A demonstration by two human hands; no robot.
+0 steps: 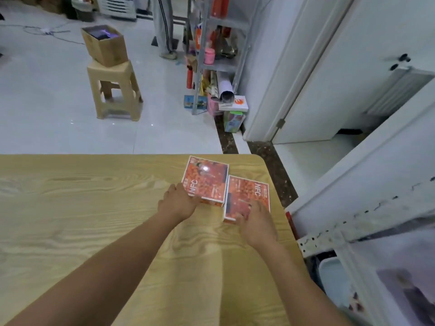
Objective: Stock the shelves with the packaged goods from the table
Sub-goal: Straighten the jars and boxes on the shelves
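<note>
Lying flat near the far right corner of the wooden table (94, 208), left orange box (208, 177) just beside right orange box (247, 191), left hand (177, 204) at the left orange box's near corner, grip unclear, right hand (257, 223) resting loose, fingers (259, 205) straight, atop the right orange box's near end.

Two orange NFC boxes flat near counter (94, 208) far right corner, side by side. Left hand (177, 204) touches left box (207, 177) near corner; right hand (257, 223) rests on right box (247, 194).
</note>
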